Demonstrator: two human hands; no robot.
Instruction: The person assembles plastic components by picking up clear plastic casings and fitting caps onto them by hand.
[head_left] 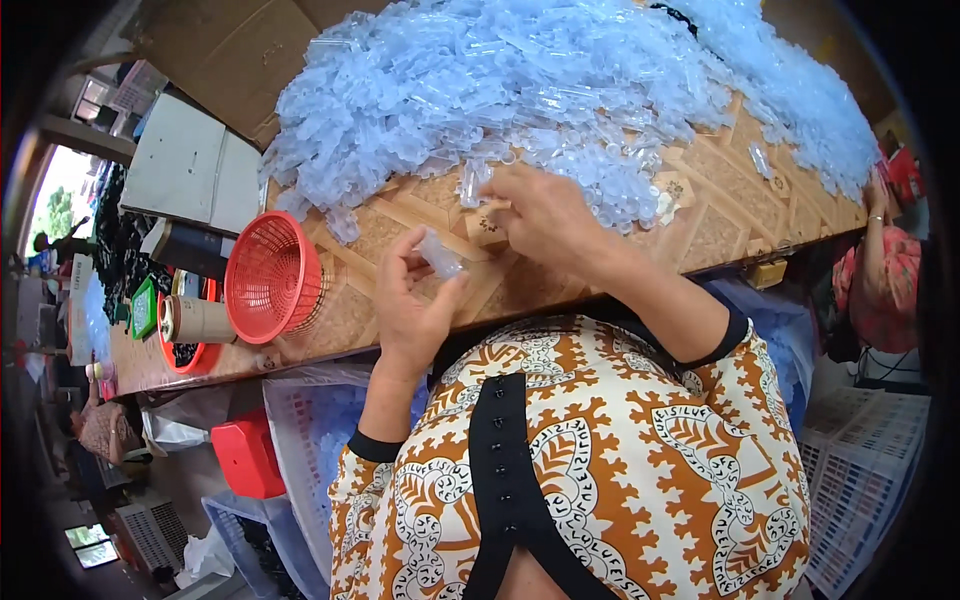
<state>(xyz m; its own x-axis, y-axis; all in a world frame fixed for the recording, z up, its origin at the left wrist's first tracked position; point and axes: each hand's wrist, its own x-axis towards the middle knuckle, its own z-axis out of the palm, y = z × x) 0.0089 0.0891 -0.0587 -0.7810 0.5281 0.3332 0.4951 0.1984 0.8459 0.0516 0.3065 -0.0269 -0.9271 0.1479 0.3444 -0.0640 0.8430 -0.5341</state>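
One cloudy plastic piece (441, 256) is clamped between my left fingers (395, 268) above the table (353, 285), by its near edge; my right fingers (508, 187) meet a clear tube (473, 186), gripped or not, I cannot tell. Much looks left in the heap (500, 90) toward the far edge; what is done doesn't show.

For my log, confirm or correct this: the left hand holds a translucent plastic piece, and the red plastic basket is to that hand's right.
Wrong side: the head view shows the red plastic basket to the left of the left hand, which does hold a translucent plastic piece.
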